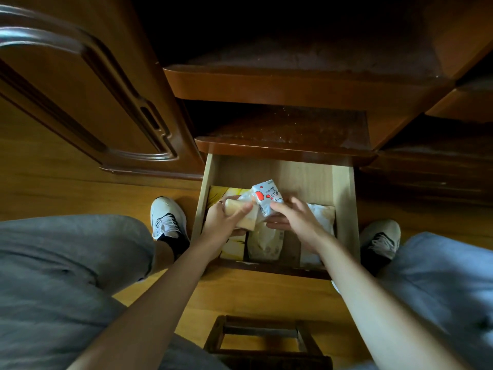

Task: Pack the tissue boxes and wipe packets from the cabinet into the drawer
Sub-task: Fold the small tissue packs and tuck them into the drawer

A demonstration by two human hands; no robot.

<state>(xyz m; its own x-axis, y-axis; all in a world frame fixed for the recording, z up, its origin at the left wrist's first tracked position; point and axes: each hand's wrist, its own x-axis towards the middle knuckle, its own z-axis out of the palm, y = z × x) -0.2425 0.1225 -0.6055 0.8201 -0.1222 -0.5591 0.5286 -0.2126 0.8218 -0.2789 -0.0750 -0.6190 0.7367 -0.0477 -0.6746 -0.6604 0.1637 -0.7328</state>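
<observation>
Over the open drawer (210,172), left hand (222,222) grips a cream packet (241,213); right hand (296,217) pinches the red-printed wipe packet (265,197), upright above bare drawer floor.

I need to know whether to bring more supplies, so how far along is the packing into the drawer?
Mostly done, it seems. The drawer already holds a yellow box and pale packets. In hand: the left hand grips a beige pack, the right hand a white packet with red print, both above the drawer. The shelves above look bare, though dark, so placing these two may be all that remains.
</observation>
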